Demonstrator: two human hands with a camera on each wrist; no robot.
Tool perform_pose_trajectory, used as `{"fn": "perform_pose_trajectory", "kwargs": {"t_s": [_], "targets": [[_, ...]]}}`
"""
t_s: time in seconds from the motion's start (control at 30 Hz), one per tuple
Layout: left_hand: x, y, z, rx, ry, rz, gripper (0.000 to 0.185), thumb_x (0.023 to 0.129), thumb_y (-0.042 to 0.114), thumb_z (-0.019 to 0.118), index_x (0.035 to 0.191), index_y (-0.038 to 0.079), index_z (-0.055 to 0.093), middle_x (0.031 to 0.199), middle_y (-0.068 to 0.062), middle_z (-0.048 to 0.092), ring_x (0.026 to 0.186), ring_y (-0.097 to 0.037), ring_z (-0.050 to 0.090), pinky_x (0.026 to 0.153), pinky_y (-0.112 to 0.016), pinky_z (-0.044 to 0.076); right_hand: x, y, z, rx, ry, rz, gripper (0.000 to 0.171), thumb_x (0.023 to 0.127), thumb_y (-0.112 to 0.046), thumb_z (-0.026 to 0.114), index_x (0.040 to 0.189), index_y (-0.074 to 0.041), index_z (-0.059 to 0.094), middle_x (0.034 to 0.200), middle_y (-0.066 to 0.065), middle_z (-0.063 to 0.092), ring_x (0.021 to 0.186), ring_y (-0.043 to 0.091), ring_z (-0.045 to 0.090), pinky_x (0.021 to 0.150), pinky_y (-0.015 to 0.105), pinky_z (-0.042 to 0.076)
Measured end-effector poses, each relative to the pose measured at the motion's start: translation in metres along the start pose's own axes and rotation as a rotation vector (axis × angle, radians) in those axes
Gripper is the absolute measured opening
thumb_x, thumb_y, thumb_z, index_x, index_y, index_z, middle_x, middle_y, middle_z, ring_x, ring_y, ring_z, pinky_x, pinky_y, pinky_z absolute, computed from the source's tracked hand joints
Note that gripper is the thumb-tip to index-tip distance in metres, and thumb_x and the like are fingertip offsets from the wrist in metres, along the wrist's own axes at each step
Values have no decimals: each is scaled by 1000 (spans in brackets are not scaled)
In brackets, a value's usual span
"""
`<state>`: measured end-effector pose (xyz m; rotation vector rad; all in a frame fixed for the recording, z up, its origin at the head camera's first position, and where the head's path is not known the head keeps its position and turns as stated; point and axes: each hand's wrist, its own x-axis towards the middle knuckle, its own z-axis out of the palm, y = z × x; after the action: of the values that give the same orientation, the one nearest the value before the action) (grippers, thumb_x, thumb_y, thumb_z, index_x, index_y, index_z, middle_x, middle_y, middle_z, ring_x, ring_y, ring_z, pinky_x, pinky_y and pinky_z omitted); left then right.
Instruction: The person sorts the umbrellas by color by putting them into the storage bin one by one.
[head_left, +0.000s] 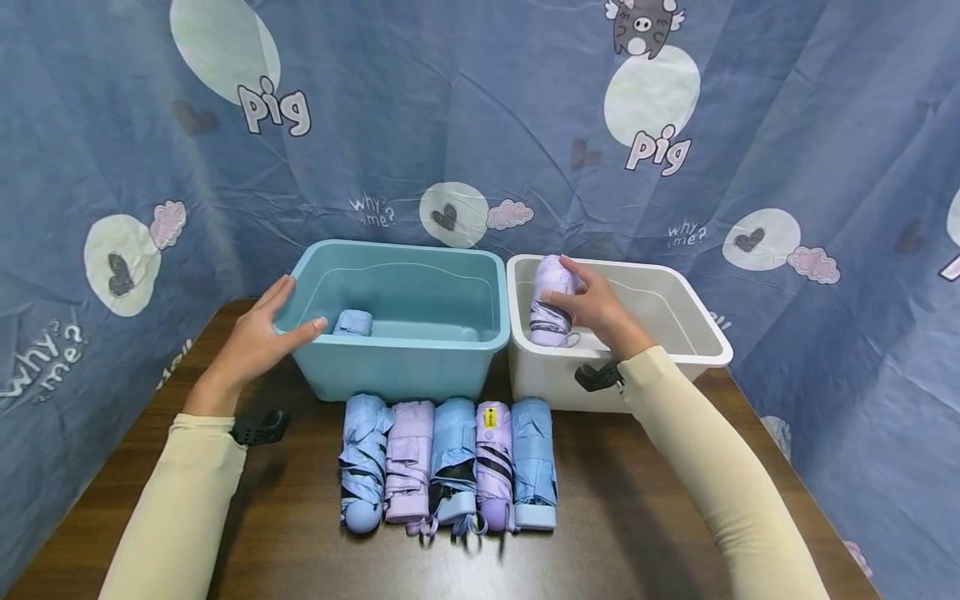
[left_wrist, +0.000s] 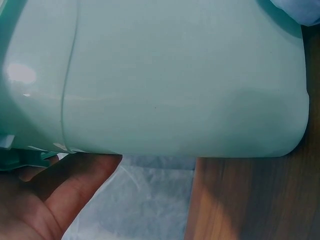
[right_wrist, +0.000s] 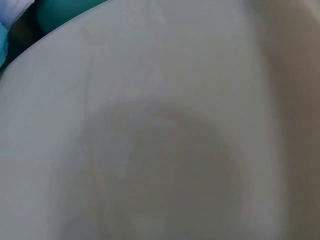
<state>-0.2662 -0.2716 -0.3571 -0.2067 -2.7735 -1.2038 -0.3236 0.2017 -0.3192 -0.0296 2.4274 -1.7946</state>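
My right hand (head_left: 598, 310) holds a folded lilac umbrella (head_left: 551, 292) with a dark band, over the left part of the white bin (head_left: 622, 360). The umbrella stands nearly upright, its handle end down; whether it touches the bin's floor I cannot tell. At the left end of the teal bin (head_left: 397, 367), my left hand (head_left: 255, 342) rests against the rim, fingers and thumb spread. In the left wrist view its fingers (left_wrist: 82, 187) lie along the teal wall. A folded blue umbrella (head_left: 353, 322) is inside the teal bin, partly hidden by the front wall.
In front of the bins, several folded umbrellas lie side by side on the dark wood table (head_left: 300, 533), among them a blue one (head_left: 534, 458) at the right end and a lilac one (head_left: 494, 458) with a yellow tag. A blue printed cloth (head_left: 480, 108) hangs behind.
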Motion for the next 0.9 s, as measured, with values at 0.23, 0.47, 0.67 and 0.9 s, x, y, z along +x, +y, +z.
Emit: {"fn": "perform_pose_trajectory", "kwargs": {"t_s": [0.23, 0.47, 0.67, 0.9], "targets": [[-2, 0, 1, -4, 16, 15, 98, 87, 51, 65, 155, 14, 6, 162, -5, -1, 145, -40, 3, 105, -71, 15, 5, 6, 5, -74, -28, 6, 80, 87, -8, 71, 153, -25, 29, 129, 29, 44, 107, 31, 51, 76, 40, 55], [1, 1, 2, 0, 7, 8, 98, 86, 52, 64, 156, 13, 6, 162, -3, -2, 146, -38, 2, 105, -70, 14, 9, 12, 6, -225, -55, 17, 82, 85, -12, 75, 153, -25, 30, 135, 26, 42, 109, 33, 49, 75, 41, 55], [1, 2, 0, 20, 3, -3, 99, 86, 53, 64, 156, 14, 6, 162, -1, -2, 146, -37, 1, 107, -69, 14, 10, 14, 9, -341, -111, 42, 82, 83, -18, 77, 152, -24, 32, 140, 24, 38, 111, 34, 47, 79, 43, 53], [1, 2, 0, 24, 7, 13, 97, 87, 52, 63, 156, 14, 7, 162, -2, -1, 146, -39, 3, 106, -70, 14, 11, 17, 9, -386, -162, 67, 82, 85, -14, 75, 153, -21, 30, 144, 25, 34, 113, 35, 44, 75, 35, 50]]}}
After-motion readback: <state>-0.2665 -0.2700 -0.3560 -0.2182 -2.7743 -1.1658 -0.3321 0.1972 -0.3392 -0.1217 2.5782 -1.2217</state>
